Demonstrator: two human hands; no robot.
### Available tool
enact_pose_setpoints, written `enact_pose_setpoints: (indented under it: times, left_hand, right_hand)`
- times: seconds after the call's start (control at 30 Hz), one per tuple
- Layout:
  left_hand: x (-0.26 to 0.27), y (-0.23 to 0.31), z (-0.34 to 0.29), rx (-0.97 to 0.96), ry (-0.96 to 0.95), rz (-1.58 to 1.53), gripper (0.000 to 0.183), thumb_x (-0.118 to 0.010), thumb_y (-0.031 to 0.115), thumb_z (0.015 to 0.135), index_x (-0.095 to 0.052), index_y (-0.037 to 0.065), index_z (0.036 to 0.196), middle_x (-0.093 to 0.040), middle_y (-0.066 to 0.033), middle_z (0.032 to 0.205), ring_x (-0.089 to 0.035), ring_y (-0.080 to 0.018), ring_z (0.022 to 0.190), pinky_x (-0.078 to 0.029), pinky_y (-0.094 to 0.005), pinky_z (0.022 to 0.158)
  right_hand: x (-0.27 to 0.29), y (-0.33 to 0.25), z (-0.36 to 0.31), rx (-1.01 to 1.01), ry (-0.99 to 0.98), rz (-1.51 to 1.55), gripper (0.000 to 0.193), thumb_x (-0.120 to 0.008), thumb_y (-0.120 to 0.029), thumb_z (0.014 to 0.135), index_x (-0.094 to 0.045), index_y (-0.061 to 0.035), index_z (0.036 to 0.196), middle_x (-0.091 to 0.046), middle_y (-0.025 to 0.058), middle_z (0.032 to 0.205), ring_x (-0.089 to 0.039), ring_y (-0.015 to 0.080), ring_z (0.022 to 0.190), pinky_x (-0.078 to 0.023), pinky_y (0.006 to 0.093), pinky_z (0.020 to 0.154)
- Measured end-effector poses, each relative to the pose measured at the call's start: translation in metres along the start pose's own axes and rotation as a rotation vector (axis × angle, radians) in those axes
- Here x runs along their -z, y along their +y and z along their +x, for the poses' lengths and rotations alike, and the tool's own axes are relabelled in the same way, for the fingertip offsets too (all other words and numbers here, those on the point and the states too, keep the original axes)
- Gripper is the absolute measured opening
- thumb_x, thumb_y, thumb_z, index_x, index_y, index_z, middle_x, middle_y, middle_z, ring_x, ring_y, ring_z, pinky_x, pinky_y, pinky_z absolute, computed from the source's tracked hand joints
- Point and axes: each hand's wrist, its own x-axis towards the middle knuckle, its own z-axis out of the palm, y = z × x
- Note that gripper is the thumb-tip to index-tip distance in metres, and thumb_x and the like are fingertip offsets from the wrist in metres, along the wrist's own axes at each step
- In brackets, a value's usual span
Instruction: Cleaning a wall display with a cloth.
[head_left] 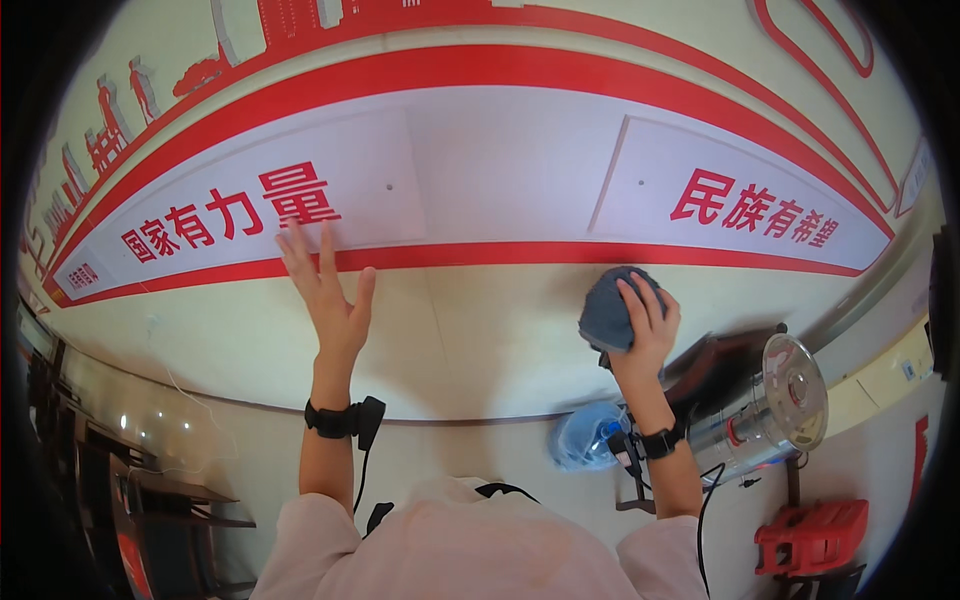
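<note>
A long white wall panel (pixel 500 170) with red borders and red characters stretches across the wall before me. My left hand (pixel 330 300) is raised with its fingers spread, the fingertips over the panel's lower red border at the left; whether they touch it I cannot tell. In my right hand (pixel 652 325) is a bunched dark grey cloth (pixel 608 312), gripped from its right side. The cloth is in front of the cream wall (pixel 480 330), just below the panel's lower border. Black straps with cables circle both wrists.
At the right stands a shiny metal drum (pixel 740 425) with a round lid (pixel 796 388), next to a clear bluish plastic bag or bottle (pixel 580 440). A red plastic stool (pixel 815 537) is lower right. Dark wooden chairs (pixel 165 510) line the left, near a thin white cable (pixel 200 395).
</note>
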Motion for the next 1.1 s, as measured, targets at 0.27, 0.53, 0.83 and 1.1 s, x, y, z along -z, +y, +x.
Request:
enact_pose_setpoints:
  times: [0.27,0.53,0.83,1.1]
  left_hand:
    - [-0.028,-0.009,0.0,-0.006,0.041,0.219,0.071,-0.056,0.044,0.089,-0.031,0.013,0.147,-0.005,-0.0219,0.156,0.001,-0.0444,0.142,-0.001,-0.0629,0.108]
    - [-0.034,-0.025,-0.008,-0.065,0.048,0.273,0.074,-0.057,0.046,0.088,-0.029,0.013,0.147,-0.005,-0.0248,0.155,0.001,-0.0466,0.142,0.0,-0.0658,0.106]
    - [-0.05,-0.036,-0.003,-0.144,0.177,0.226,0.079,-0.059,0.048,0.086,-0.022,0.017,0.149,-0.003,-0.0256,0.154,0.002,-0.0498,0.14,-0.002,-0.068,0.105]
    - [-0.047,-0.034,-0.004,-0.114,0.148,0.262,0.078,-0.06,0.049,0.086,-0.025,0.017,0.148,-0.005,-0.0237,0.155,0.001,-0.0482,0.141,-0.004,-0.0672,0.106]
  right_hand:
    - [0.044,-0.069,0.134,0.21,0.586,0.135,0.053,-0.076,-0.016,0.063,-0.065,-0.0109,0.114,-0.061,0.01,0.121,-0.05,0.0344,0.106,-0.04,0.0402,0.094]
    - [-0.053,-0.117,0.138,0.188,0.485,0.022,0.045,-0.059,-0.004,0.073,-0.065,-0.0175,0.116,-0.056,0.0071,0.13,-0.049,0.0372,0.117,-0.038,0.0488,0.087]
    - [-0.075,-0.085,0.053,0.423,0.261,-0.025,0.031,-0.057,-0.015,0.078,-0.069,-0.0162,0.106,-0.06,0.0051,0.123,-0.054,0.0333,0.109,-0.043,0.0468,0.081]
    - [-0.025,-0.135,0.15,0.238,0.459,0.143,0.047,-0.07,-0.013,0.065,-0.067,-0.0164,0.111,-0.056,0.0104,0.128,-0.05,0.0418,0.113,-0.042,0.0475,0.087]
